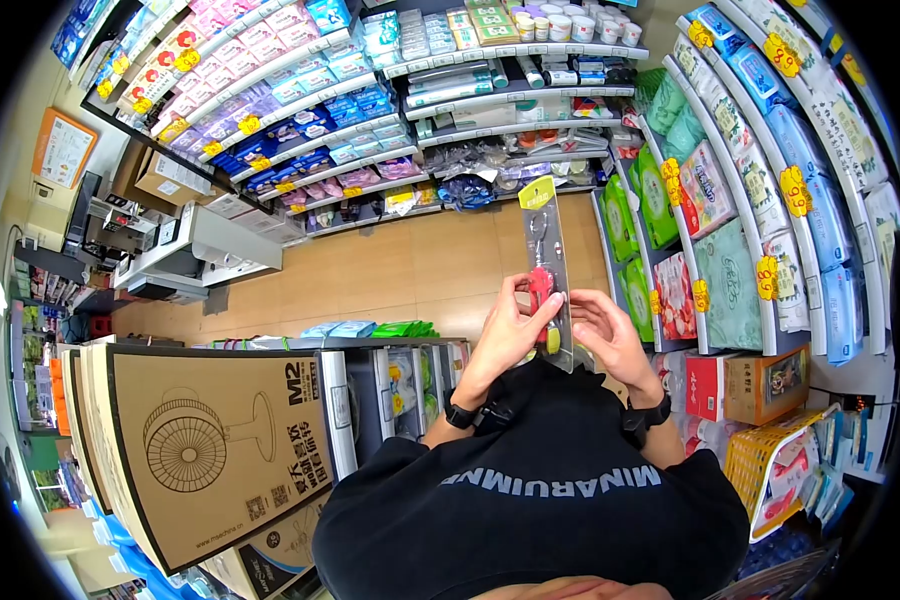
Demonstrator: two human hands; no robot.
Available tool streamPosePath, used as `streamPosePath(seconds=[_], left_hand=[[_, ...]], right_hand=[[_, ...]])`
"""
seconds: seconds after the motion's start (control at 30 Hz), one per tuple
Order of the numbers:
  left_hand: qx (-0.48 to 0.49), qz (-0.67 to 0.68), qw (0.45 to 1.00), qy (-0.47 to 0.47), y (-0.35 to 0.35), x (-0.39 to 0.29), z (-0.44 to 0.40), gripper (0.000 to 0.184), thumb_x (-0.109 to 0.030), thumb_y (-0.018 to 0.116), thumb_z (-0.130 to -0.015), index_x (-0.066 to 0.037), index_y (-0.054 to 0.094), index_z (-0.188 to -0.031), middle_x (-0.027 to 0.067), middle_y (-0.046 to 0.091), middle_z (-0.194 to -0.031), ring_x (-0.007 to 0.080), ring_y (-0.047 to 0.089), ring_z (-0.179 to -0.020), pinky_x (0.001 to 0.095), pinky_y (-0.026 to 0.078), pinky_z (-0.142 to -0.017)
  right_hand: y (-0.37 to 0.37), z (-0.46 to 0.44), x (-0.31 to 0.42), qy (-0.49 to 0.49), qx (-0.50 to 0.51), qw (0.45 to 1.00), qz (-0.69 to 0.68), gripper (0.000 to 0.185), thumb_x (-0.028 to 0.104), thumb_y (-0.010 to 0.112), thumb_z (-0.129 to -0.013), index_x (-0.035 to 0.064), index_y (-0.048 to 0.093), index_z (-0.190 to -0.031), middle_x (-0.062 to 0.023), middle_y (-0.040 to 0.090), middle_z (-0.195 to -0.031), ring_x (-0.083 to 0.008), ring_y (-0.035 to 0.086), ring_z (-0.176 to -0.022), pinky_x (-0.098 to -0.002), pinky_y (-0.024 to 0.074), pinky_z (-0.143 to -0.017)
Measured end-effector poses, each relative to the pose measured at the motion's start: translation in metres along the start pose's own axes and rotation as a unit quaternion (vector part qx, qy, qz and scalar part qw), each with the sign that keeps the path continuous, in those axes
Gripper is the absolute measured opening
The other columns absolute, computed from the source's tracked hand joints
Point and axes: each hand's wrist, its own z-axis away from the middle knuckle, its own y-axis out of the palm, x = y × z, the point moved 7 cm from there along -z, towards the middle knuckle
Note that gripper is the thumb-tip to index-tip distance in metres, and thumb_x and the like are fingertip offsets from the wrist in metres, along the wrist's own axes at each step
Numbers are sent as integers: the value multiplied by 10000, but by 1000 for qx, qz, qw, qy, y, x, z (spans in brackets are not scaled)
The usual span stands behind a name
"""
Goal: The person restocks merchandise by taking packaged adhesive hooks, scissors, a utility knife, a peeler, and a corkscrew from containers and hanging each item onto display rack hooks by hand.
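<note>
In front of my chest I hold a long, narrow retail package point(542, 225) upright, with a yellow-green hang tag at its top. Inside its clear front are a red part and a yellow-green part; the exact kind of tool cannot be made out. My left hand point(510, 330) is closed on the package's lower half, its thumb lying across the front. Beside the right edge is my right hand point(615, 335), fingers curved and spread apart; whether they touch the package is unclear.
Curved shelves point(520, 65) of packaged goods stand ahead, and another rack point(760, 250) with yellow price tags is on the right. A large fan carton point(210, 440) rises at my left. A yellow basket point(770, 470) sits at lower right. Tiled floor point(390, 270) lies between the shelves.
</note>
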Motion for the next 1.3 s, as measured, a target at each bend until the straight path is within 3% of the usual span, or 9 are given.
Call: streamPosePath(seconds=[0.13,0.2,0.37,0.67,0.8,0.87,0.97,1.3], left_hand=[[-5,24,999,21,-3,5,-4,591,-342,687,-957,33,454,-1349,145,573,-1246,178,650,-945,307,575,-755],[-47,63,995,62,-11,11,-9,591,-363,707,-935,27,475,-1314,150,621,-1171,194,686,-878,325,571,-681],[-43,113,992,30,-24,1,-13,383,-233,632,-995,-6,536,-1288,80,587,-1194,107,642,-924,267,569,-710],[-92,122,987,58,-48,-13,-48,295,-129,644,-975,-12,563,-1234,80,610,-1146,76,641,-883,236,555,-657],[-119,124,982,75,-65,-25,-79,282,-109,646,-970,-13,567,-1223,73,611,-1138,68,641,-866,236,554,-651],[-137,133,978,81,-73,-33,-96,270,-92,646,-964,-11,572,-1210,71,623,-1106,69,641,-821,233,538,-591],[-143,127,978,82,-85,-49,-123,272,-99,643,-970,-14,566,-1217,64,607,-1127,61,638,-853,229,550,-645],[-171,139,968,123,-105,-93,-224,186,-109,627,-985,-17,569,-1136,48,617,-1085,54,627,-826,223,537,-626]], right_hand=[[-11,-5,-7,-10,-40,999,10,408,25,586,-976,-28,466,-1362,-118,566,-1304,-178,553,-1206,-315,441,-1036],[-15,-9,-3,-7,-55,998,12,393,25,582,-977,-30,478,-1352,-118,575,-1297,-177,555,-1208,-310,431,-1046],[-31,-21,-8,22,-102,995,-6,339,41,577,-979,-32,534,-1307,-114,618,-1252,-163,566,-1203,-294,412,-1055],[-43,-74,-10,46,-71,996,-22,351,38,580,-969,-28,539,-1311,-115,617,-1245,-155,566,-1191,-287,423,-1040],[-45,-116,1,35,-44,998,-12,361,47,579,-981,-35,527,-1328,-134,654,-1212,-144,602,-1121,-281,448,-1008],[-47,-141,10,32,-30,999,-2,360,47,580,-986,-39,523,-1332,-135,684,-1164,-132,624,-1067,-274,467,-969],[-55,-177,19,27,-26,999,0,350,31,585,-986,-42,526,-1323,-117,714,-1082,-107,633,-1011,-253,480,-908],[-96,-287,44,0,15,1000,7,341,4,559,-987,-37,523,-1323,-142,719,-1091,-122,667,-982,-259,504,-900]])
